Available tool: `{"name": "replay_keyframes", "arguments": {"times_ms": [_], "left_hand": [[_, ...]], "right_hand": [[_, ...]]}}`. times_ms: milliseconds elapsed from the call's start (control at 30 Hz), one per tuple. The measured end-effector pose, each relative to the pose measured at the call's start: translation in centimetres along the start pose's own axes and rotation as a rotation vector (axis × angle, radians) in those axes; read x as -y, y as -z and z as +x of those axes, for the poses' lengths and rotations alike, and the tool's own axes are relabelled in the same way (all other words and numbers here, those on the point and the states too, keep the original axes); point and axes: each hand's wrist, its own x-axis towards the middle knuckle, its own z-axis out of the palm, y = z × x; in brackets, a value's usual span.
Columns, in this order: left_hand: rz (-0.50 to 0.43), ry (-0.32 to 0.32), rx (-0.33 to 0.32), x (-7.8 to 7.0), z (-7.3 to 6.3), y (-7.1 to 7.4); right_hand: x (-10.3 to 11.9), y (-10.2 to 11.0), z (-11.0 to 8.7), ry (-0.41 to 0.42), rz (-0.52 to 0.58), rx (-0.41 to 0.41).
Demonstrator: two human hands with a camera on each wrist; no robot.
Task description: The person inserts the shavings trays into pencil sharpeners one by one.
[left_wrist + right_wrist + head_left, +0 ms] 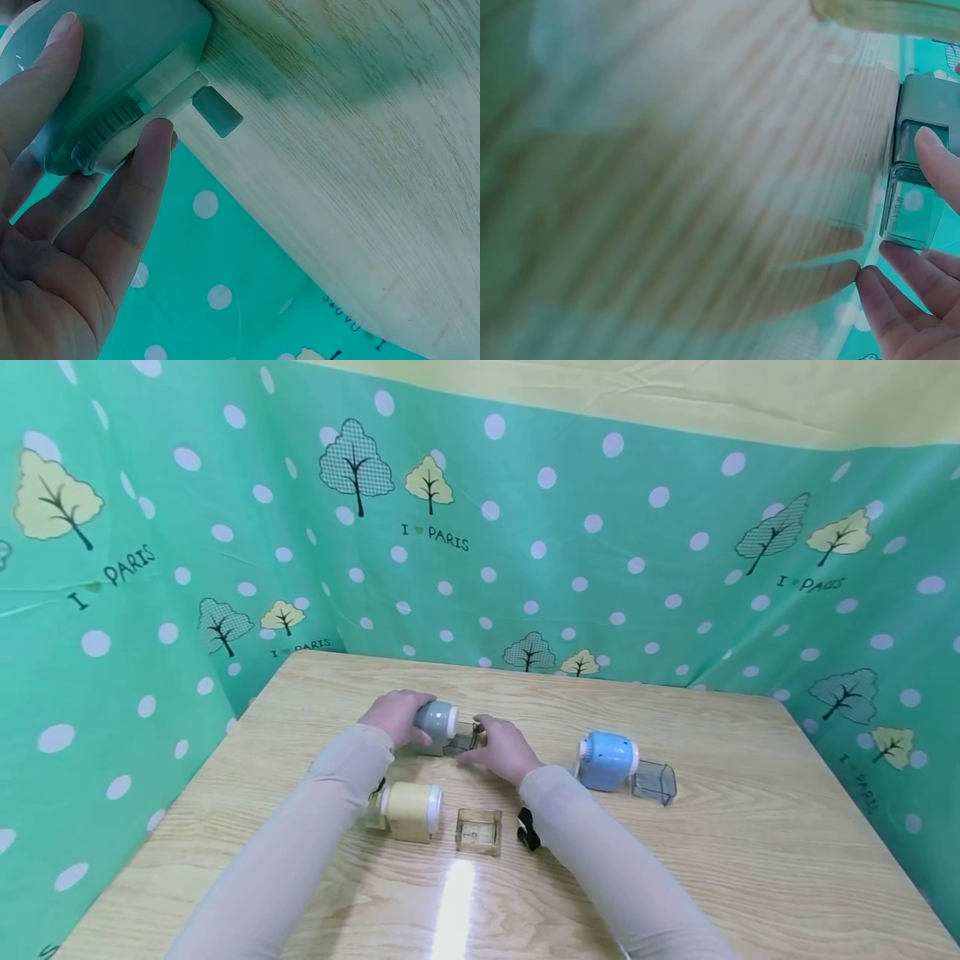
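Beige-sleeved, the left hand (395, 717) grips a grey sharpener (438, 720) on the table (750, 860), behind a yellow sharpener (409, 812), while a clear drawer (458, 743) jutting from the grey one is pinched, beyond a loose tray (478, 833), by the right hand (506, 750), and a blue sharpener (609, 762) and its clear box (654, 782) lie furthest right.
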Motion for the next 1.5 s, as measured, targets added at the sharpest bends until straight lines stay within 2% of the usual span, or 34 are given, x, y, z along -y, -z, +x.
{"name": "replay_keyframes", "arguments": {"times_ms": [333,900,1300,1500], "left_hand": [[-0.01,0.005,-0.004,0.11,0.08,-0.1],[-0.026,0.017,0.007,-0.02,-0.17,0.11],[0.013,-0.034,-0.017,0.6,-0.31,0.03],[-0.004,-0.026,-0.011,0.36,-0.08,0.04]], "right_hand": [[0.15,-0.28,0.5,0.016,-0.022,0.002],[0.45,-0.48,0.45,0.019,0.019,0.013],[0.81,-0.73,0.87,0.03,0.042,0.031],[0.92,-0.45,0.93,0.027,0.027,0.025]]}}
